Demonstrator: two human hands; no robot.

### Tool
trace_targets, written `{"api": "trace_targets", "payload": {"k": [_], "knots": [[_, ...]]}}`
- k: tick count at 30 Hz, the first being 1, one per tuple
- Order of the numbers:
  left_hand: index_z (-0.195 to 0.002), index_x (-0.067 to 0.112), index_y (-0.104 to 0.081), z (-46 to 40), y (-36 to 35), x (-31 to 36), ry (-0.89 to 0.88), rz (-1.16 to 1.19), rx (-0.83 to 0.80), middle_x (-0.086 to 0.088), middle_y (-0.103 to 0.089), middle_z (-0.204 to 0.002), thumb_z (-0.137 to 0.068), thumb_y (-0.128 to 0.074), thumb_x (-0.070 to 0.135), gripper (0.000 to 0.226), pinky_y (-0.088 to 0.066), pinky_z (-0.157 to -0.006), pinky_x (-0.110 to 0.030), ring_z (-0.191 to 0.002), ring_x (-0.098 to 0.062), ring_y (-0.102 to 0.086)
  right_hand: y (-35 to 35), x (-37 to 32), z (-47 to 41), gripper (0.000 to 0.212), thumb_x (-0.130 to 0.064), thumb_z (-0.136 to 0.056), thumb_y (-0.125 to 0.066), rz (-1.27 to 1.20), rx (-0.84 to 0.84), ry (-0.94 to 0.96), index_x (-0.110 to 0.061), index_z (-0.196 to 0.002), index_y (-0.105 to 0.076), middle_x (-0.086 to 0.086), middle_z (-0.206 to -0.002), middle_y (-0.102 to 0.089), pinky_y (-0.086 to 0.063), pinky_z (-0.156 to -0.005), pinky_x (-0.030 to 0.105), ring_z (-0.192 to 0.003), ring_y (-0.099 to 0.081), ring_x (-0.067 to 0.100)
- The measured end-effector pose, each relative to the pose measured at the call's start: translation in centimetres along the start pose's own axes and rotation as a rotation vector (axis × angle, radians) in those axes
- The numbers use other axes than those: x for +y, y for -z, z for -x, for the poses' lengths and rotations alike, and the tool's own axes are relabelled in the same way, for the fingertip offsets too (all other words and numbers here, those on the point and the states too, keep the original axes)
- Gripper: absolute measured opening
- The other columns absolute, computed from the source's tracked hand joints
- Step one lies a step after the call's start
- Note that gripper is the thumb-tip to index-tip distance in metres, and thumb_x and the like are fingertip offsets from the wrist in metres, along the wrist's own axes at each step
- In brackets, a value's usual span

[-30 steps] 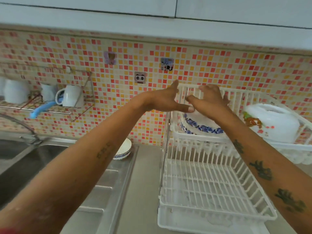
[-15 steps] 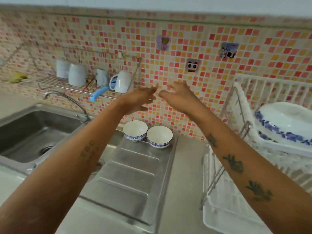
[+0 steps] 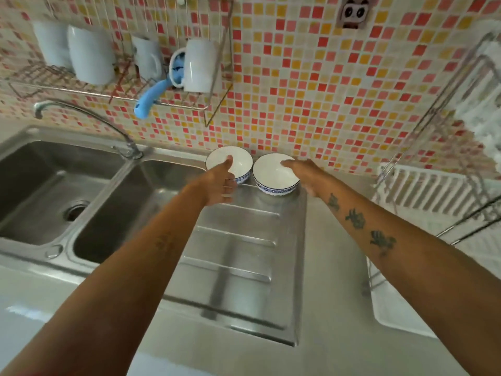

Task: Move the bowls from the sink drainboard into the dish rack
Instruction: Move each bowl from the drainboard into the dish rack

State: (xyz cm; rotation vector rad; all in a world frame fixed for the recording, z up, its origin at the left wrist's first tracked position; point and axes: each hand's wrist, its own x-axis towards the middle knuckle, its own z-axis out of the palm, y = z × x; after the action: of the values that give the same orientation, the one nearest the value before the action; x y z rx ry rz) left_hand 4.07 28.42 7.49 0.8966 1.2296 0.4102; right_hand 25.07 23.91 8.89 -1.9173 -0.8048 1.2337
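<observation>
**My arms, bare to the elbow**

I wear no sleeves, gloves, rings, watch or bracelet that I can see. My right forearm (image 3: 385, 240) carries three dark tattoos in a row along its upper side, each a small blotchy, leaf-like figure, the smallest nearest the wrist. My left forearm (image 3: 130, 267) bears one faint, smudged mark about halfway along, too blurred to read. My left hand (image 3: 219, 183) and right hand (image 3: 303, 172) are plain, with short nails on the fingers.
</observation>
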Motion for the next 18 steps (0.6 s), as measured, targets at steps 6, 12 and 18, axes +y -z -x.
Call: {"api": "trace_targets", "payload": {"k": [6,12,18], "knots": [[-0.142,0.012,-0.041,-6.1,-2.6,-1.8,0.057,0.052,-0.02,-0.012,-0.046,-0.141,-0.093,-0.047,0.055,0.065,-0.044,-0.098,-0.042,-0.119,-0.028,-0.05,0.4,5.4,-8.4,0.087,-0.047,-0.06,-0.07,-0.195,0.044,-0.134,-0.018,-0.139,-0.046,0.004,-0.138,-0.055,-0.046,-0.081,0.033,-0.12,-0.053,0.023],[-0.144,0.016,-0.037,-11.4,-5.7,-2.5,0.093,0.108,0.017,-0.012,-0.045,-0.146,-0.091,-0.057,0.045,0.063,-0.048,-0.093,-0.042,-0.127,-0.031,-0.05,-0.9,5.9,-8.5,0.068,-0.035,-0.082,-0.066,-0.296,0.106,-0.172,-0.013,-0.141,-0.041,0.007,-0.138,-0.049,-0.042,-0.095,0.04,-0.113,-0.049,0.024],[-0.145,0.017,-0.033,-14.5,-7.5,-2.6,0.067,0.169,0.064,-0.015,-0.048,-0.142,-0.096,-0.054,0.029,0.054,-0.054,-0.09,-0.045,-0.113,-0.031,-0.058,-1.4,6.6,-10.7,0.049,-0.019,-0.09,-0.057,-0.335,0.113,-0.15,-0.014,-0.136,-0.043,0.01,-0.137,-0.05,-0.044,-0.096,0.044,-0.105,-0.05,0.026]]}}
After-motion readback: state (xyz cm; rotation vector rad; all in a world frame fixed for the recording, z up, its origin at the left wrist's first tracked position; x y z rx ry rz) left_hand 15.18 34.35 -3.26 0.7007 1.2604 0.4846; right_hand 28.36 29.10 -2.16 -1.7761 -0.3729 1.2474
